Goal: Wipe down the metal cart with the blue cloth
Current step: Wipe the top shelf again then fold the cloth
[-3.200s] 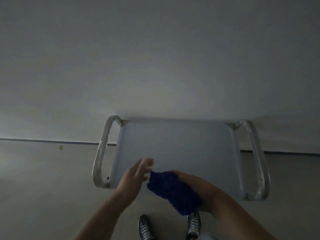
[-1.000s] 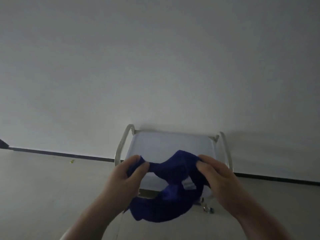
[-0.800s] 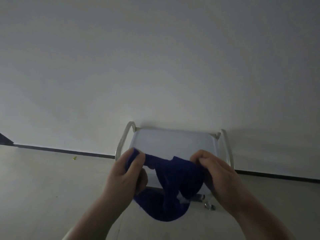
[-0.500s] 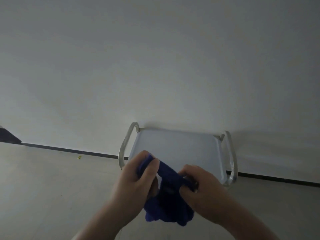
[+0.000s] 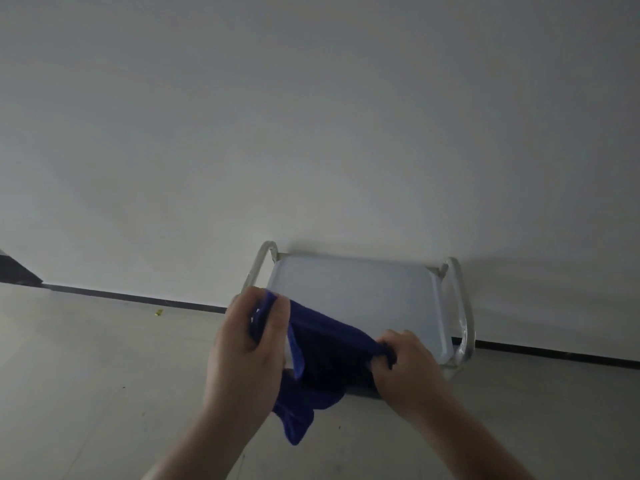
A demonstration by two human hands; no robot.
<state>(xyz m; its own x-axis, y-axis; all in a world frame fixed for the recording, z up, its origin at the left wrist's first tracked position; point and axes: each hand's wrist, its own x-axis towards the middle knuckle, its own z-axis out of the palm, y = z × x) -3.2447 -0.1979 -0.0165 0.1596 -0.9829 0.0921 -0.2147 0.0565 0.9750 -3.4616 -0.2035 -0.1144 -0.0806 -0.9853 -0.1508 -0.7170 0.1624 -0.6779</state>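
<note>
Blue cloth (image 5: 322, 355) hangs stretched between both hands above the near edge of the metal cart (image 5: 356, 292); left hand (image 5: 247, 351) pinches one end, right hand (image 5: 407, 368) clutches the other.

A plain white wall (image 5: 311, 116) meets a grey floor (image 5: 86, 375) at a dark baseboard (image 5: 138, 298); the light is dim.

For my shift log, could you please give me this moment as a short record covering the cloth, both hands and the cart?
cloth: blue cloth, pulled between both hands, one end hanging
left hand: grips its left end
right hand: grips its right end
cart: metal cart against the wall, beyond the hands
wiping: seemingly not under way
floor: yellow scrap near the skirting
</note>
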